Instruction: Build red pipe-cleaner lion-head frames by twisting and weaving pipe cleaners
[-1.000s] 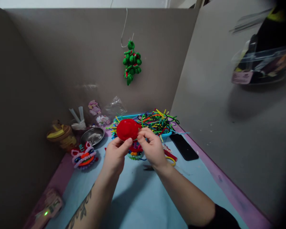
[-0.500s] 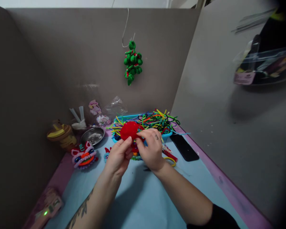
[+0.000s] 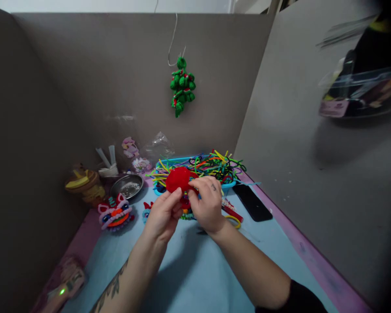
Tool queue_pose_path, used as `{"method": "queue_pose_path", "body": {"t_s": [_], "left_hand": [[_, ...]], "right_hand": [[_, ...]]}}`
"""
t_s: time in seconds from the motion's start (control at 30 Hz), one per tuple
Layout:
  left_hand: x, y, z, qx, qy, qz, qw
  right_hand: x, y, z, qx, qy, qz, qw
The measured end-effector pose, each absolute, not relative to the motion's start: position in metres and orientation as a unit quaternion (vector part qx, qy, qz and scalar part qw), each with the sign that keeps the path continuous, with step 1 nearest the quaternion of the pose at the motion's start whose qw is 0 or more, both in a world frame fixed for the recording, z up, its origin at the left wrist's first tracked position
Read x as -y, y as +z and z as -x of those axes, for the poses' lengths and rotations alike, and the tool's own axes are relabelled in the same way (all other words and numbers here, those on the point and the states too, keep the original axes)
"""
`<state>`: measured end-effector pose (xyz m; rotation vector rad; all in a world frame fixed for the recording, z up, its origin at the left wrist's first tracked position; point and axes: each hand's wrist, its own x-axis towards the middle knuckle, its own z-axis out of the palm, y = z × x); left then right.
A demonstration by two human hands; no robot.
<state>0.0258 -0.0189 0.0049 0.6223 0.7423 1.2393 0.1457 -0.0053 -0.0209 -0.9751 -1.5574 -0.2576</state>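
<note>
A rounded red fuzzy piece (image 3: 177,179), which looks made of pipe cleaner, is held up over the middle of the table. My left hand (image 3: 165,212) pinches its lower edge between thumb and fingers. At its right side, my right hand (image 3: 206,201) has thumb and fingertips closed on a red part of the same piece. Behind it stands a blue basket (image 3: 230,186) heaped with colourful pipe cleaners (image 3: 211,165). Below my right hand lie scissors with a yellow handle (image 3: 233,221), partly covered by the wrist.
A lion-head figure (image 3: 116,213) sits at the left, near a metal dish (image 3: 127,186) and a brown pot (image 3: 86,184). A phone (image 3: 252,202) lies at right. A device with a green light (image 3: 67,284) is at front left. Grey partitions (image 3: 101,65) enclose the table.
The red piece has shifted and turned very slightly in my fingers. Both hands keep their grip, and the view has moved a little.
</note>
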Motion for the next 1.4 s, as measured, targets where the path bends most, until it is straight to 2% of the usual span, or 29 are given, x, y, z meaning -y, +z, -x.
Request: {"method": "queue_pose_path", "body": {"t_s": [0.1, 0.23, 0.37, 0.5, 0.67, 0.97, 1.4], "left_hand": [[0.019, 0.006, -0.025, -0.338, 0.559, -0.289, 0.699], [0.018, 0.009, -0.021, -0.350, 0.580, -0.323, 0.661], [0.018, 0.009, -0.020, -0.360, 0.590, -0.362, 0.625], [0.019, 0.010, -0.021, -0.365, 0.590, -0.378, 0.612], [0.019, 0.012, -0.020, -0.368, 0.593, -0.383, 0.605], [0.017, 0.010, -0.018, -0.343, 0.597, -0.333, 0.644], [0.016, 0.010, -0.015, -0.361, 0.567, -0.421, 0.609]], "right_hand": [[0.006, -0.016, -0.145, 0.672, -0.042, 0.405, 0.618], [0.010, -0.006, -0.146, 0.666, 0.125, 0.372, 0.635], [0.012, 0.001, -0.150, 0.627, 0.293, 0.383, 0.611], [0.011, 0.001, -0.151, 0.608, 0.391, 0.372, 0.582], [0.012, 0.000, -0.150, 0.619, 0.418, 0.368, 0.554], [0.013, 0.005, -0.149, 0.630, 0.345, 0.394, 0.573], [0.008, 0.000, -0.152, 0.610, 0.445, 0.359, 0.548]]}}
